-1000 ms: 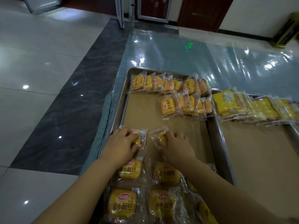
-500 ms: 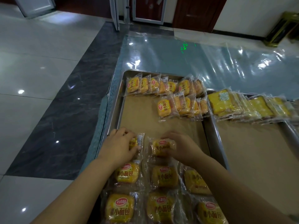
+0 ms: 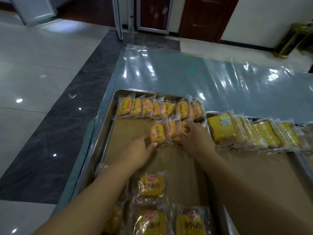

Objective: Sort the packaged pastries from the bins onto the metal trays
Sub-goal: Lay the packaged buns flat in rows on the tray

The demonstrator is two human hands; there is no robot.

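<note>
The left metal tray (image 3: 94, 150) is lined with brown paper and holds small yellow bun packets. A full back row (image 3: 159, 107) leans along its far edge, and a shorter second row stands in front of it. My left hand (image 3: 140, 153) grips the lower edge of the leftmost packet (image 3: 157, 134) of that second row. My right hand (image 3: 194, 138) is curled round another packet (image 3: 183, 128) further right in the same row. Loose packets (image 3: 152, 185) lie flat at the tray's near end, partly hidden by my forearms.
The right tray (image 3: 262, 163) carries a leaning row of larger yellow cake slices (image 3: 220, 129) along its far edge. A glossy plastic sheet (image 3: 186, 78) covers the table beyond the trays. Tiled floor drops off left of the table edge.
Both hands moved from the near end of the left tray forward to the second row, each carrying a bun packet. The camera view tilted forward with them.
</note>
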